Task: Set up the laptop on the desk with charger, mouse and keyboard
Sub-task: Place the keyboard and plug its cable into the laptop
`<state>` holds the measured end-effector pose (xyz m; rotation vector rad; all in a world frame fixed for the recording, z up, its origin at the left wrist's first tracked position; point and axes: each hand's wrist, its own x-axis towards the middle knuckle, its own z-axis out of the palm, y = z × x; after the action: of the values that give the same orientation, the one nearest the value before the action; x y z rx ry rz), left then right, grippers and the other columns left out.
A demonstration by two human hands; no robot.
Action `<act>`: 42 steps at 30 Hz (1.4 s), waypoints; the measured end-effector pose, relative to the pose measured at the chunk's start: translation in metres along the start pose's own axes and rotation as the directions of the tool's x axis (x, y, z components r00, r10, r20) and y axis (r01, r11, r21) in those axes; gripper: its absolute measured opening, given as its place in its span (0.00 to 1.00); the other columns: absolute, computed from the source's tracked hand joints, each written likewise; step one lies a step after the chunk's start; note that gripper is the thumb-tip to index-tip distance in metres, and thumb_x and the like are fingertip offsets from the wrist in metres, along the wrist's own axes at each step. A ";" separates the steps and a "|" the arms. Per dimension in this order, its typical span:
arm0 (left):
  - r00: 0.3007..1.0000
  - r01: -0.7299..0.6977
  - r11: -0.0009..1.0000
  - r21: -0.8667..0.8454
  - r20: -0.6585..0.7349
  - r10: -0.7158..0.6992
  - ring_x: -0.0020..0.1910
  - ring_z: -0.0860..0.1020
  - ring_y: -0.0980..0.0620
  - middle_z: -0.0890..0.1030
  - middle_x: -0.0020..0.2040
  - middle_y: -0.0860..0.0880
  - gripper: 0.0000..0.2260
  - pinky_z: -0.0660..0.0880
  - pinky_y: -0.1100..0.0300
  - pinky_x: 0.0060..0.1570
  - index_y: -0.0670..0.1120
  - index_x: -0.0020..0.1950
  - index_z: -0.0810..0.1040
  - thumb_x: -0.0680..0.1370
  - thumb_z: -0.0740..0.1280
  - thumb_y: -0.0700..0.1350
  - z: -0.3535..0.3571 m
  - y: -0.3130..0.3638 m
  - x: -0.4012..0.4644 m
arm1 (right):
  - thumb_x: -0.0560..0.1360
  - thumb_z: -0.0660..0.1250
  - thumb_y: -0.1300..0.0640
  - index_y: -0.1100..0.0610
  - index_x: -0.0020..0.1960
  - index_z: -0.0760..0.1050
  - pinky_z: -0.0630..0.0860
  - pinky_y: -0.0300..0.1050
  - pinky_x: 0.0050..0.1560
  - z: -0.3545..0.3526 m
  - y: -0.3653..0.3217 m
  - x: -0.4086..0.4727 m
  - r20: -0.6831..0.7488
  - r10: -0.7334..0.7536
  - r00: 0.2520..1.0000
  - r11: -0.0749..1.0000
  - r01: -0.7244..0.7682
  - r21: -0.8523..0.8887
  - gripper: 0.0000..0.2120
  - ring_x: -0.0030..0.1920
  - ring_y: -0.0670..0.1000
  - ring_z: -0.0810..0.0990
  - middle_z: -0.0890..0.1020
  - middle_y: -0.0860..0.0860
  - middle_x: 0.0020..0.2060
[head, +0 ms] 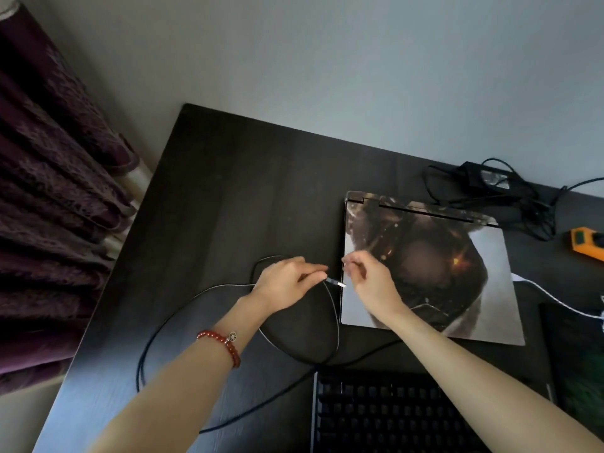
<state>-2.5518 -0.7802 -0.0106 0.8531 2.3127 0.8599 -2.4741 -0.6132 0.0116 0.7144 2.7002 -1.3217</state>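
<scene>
purple curtain (55,204) hangs left; orange power strip (586,245) at right edge.

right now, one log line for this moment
left hand: grip on usb plug | right hand: at laptop edge | lid closed

keyboard (392,416) cut off by bottom edge, orange power strip (586,245) cropped at right, right-hand fingers (354,261) blurred

Both forearms are bare, without sleeves. The left wrist carries a bracelet (225,346) of round red beads fitted with one small round metal charm (231,337).
</scene>
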 end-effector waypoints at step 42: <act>0.912 0.203 0.979 -0.020 -0.361 -0.197 0.54 0.72 0.48 0.77 0.53 0.50 0.11 0.57 0.52 0.57 0.53 0.56 0.79 0.76 0.63 0.43 0.054 0.013 0.055 | 0.77 0.57 0.57 0.53 0.72 0.59 0.42 0.54 0.73 0.007 0.040 0.009 -0.054 -0.003 0.999 0.812 -0.028 -0.582 0.24 0.75 0.52 0.49 0.58 0.51 0.74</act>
<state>-2.5491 -0.7132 -0.0509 0.4791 2.6711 0.9709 -2.4666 -0.5941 -0.0243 0.6865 2.8832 -0.3994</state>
